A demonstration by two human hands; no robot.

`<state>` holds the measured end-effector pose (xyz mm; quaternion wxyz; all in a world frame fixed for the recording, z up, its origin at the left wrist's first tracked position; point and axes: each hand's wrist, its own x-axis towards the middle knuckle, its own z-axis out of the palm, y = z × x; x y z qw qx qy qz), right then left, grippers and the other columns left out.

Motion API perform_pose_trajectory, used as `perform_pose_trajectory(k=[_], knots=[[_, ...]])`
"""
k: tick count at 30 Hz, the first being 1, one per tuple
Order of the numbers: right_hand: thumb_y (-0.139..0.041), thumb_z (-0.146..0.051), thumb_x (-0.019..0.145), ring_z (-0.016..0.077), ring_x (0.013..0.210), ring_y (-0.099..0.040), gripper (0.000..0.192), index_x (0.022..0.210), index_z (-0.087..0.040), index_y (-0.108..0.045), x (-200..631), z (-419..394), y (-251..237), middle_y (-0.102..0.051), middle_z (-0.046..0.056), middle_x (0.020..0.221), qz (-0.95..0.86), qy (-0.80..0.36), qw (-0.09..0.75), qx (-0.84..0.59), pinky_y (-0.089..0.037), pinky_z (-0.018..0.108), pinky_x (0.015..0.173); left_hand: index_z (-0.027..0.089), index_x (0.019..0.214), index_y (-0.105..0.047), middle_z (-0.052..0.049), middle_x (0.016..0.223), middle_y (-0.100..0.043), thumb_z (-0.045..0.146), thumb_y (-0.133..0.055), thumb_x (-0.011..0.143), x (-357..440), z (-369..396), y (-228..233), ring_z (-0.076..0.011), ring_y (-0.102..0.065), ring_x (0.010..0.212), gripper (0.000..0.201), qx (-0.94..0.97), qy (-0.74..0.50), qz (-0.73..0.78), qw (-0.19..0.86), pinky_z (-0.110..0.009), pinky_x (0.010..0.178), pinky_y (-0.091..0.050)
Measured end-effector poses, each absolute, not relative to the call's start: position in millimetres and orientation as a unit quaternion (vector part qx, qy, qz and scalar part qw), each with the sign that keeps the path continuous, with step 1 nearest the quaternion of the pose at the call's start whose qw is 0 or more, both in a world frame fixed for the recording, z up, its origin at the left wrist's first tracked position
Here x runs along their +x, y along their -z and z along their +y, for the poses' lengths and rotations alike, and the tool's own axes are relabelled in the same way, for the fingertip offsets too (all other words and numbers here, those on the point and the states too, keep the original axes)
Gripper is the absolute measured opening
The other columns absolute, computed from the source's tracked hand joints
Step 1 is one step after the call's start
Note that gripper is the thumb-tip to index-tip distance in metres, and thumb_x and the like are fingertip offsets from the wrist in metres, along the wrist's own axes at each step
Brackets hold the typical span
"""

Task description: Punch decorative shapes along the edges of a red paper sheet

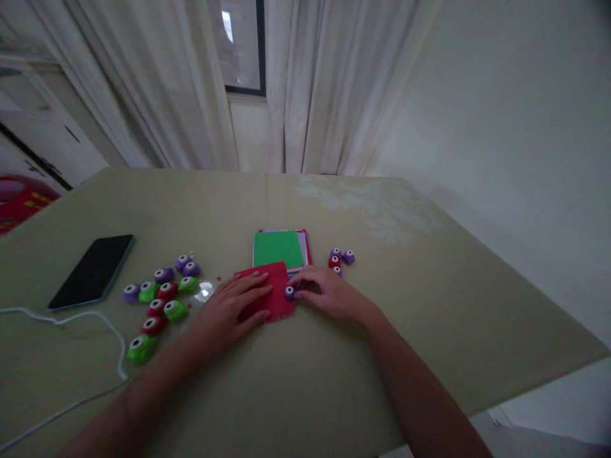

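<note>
Spreading under both forearms, the table [429,286] carried everything within easy reach of the person's hands. Just beyond the fingertips lay a stack of coloured paper [281,249] with a green sheet on top, probably kept close as a supply. The red paper sheet [271,294] lay flat directly under the left hand [233,305], whose open palm and spread fingers pressed it down, seemingly to stop it sliding; its near edge looked notched or scalloped. The right hand [327,294] rested at that sheet's right edge, fingers curled around a small purple craft punch [289,292] seated on the paper's border, apparently so the punch could bite the edge. To the left of the left hand sat a cluster of purple, green and red punches [160,299], with a dark phone [93,270] and a white cable [95,331] farther out. Beyond the right hand, a few more punches [340,258] stood together.
</note>
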<state>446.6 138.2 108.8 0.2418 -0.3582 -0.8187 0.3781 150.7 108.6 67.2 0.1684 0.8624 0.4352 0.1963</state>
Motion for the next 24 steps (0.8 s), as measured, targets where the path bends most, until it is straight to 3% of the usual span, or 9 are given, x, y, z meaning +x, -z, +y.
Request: perform_pose_trajectory(k=[5, 24], knots=[[-0.074, -0.019, 0.101, 0.0274, 0.140, -0.063, 0.019, 0.118, -0.026, -0.080, 448.0, 139.5, -108.2, -0.078, 0.009, 0.132, -0.821, -0.383, 0.237, -0.351, -0.046, 0.048, 0.119, 0.035, 0.151, -0.065, -0.006, 0.161, -0.062, 0.047, -0.065, 0.104, 150.4, 110.0, -67.7, -0.0330, -0.050, 0.154, 0.048, 0.867, -0.193, 0.424, 0.176, -0.060, 0.129, -0.034], [-0.073, -0.020, 0.102, 0.0281, 0.143, -0.061, 0.017, 0.117, -0.024, -0.080, 447.5, 139.9, -110.4, -0.077, 0.011, 0.136, -0.822, -0.386, 0.228, -0.351, -0.045, 0.048, 0.121, 0.039, 0.153, -0.062, -0.004, 0.166, -0.056, 0.050, -0.060, 0.109, 146.7, 115.4, -62.0, -0.0310, -0.046, 0.158, 0.046, 0.890, -0.170, 0.395, 0.155, -0.059, 0.131, -0.029]])
